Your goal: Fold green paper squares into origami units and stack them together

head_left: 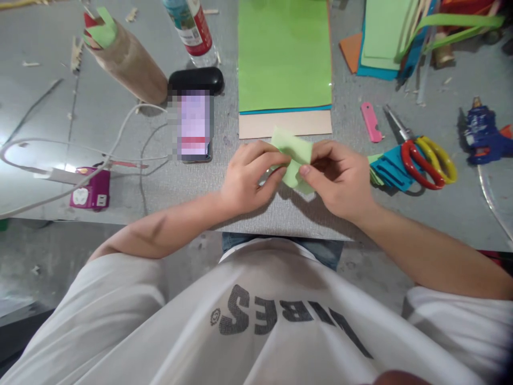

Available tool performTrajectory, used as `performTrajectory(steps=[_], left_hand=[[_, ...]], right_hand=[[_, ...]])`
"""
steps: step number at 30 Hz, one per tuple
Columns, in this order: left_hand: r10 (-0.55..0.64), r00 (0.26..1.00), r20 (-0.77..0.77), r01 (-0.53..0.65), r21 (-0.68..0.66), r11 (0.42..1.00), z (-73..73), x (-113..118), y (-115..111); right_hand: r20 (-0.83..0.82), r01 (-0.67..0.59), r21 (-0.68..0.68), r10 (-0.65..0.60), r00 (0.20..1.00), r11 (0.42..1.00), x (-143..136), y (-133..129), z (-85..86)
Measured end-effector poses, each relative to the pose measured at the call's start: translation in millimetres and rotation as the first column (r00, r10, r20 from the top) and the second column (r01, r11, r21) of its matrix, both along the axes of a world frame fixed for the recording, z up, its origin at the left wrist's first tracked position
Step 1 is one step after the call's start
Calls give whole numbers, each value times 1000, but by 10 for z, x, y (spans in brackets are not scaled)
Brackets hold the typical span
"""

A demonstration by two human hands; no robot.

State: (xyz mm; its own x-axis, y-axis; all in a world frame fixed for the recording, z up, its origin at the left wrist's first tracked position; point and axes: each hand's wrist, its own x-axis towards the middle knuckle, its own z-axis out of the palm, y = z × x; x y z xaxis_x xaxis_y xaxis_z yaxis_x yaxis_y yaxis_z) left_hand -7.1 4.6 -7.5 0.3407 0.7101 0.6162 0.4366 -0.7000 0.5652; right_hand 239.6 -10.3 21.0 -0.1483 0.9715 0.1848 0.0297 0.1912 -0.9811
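A small piece of light green paper point(298, 151), bent or folded, is held between both hands near the table's front edge. My left hand point(254, 174) pinches its left side with thumb and fingers. On the right side, my right hand point(340, 174) grips the same paper, its thumb on top and its other fingers partly curled out of sight. Just beyond the paper lie stacked sheets, bright green point(284, 59) on top, with a pale strip point(284, 124) at the near end.
Right of my hands lie red and yellow scissors point(425, 163) on blue paper pieces point(395, 168), a pink cutter point(372, 122) and a blue glue gun point(483, 133). Leftward are a phone point(195, 123), black case point(196, 80), bottle point(190, 32), brown roll point(128, 64), cables and purple adapter point(91, 187).
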Motion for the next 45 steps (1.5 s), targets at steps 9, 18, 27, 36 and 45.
performTrajectory(steps=[9, 18, 27, 36, 45], left_hand=[[-10, 929, 369, 209, -505, 838, 60, 66, -21], [111, 890, 442, 230, -646, 728, 64, 50, 39], [53, 894, 444, 274, -637, 721, 2, 68, 54], [68, 916, 395, 216, -629, 747, 27, 41, 66], [57, 894, 445, 227, -558, 798, 29, 43, 86]], right_hand=[[88, -155, 21, 152, 984, 988, 81, 13, -54], [238, 73, 126, -102, 966, 989, 224, 248, -128], [241, 62, 31, -68, 968, 998, 181, 222, -47], [193, -22, -33, 28, 981, 999, 260, 289, -36], [102, -29, -103, 40, 994, 994, 276, 268, 90]])
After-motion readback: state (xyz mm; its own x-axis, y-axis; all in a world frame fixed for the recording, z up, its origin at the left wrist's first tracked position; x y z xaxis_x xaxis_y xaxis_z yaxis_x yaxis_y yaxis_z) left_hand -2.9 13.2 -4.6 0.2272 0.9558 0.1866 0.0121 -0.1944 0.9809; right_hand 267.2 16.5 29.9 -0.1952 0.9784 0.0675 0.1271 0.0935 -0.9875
